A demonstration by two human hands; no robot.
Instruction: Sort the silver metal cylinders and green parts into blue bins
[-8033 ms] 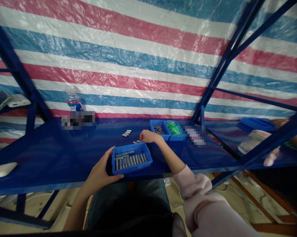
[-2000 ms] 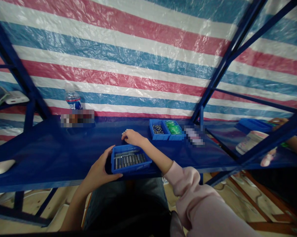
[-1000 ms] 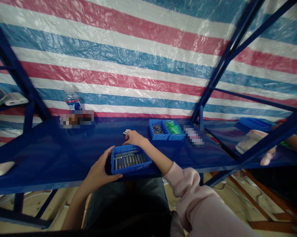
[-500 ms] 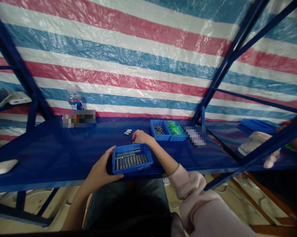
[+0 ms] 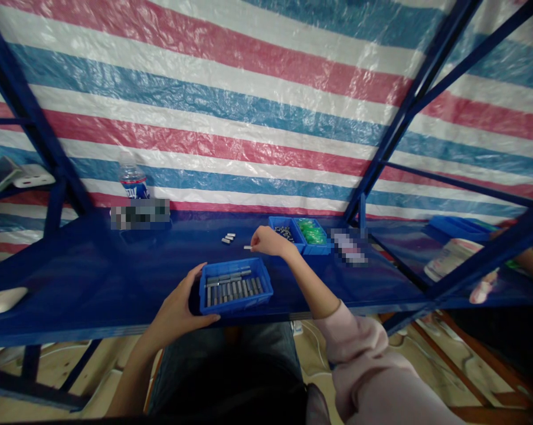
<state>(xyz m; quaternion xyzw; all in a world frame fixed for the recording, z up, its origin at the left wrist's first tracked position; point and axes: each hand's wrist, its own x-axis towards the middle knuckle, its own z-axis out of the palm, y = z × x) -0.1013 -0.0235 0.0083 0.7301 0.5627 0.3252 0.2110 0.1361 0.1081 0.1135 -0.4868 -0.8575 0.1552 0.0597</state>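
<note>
The right hand [image 5: 266, 241] has moved toward the parts bin [image 5: 298, 247] with a metal piece [image 5: 247, 247].

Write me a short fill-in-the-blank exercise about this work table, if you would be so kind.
The left hand holds the front tray, whose color is ____. The right hand pinches a small metal piece, and the loose pieces lying together nearby number ____. The right-hand back tray holds bright ____ items.

Missing words: blue; three; green.

Dimmish in here, light glinting white off the creased plastic sheet [image 5: 213, 106], soft shadows and a dull sheen across the table [image 5: 160, 254]; edges look stretched, dark and smeary, fine detail soft
</note>
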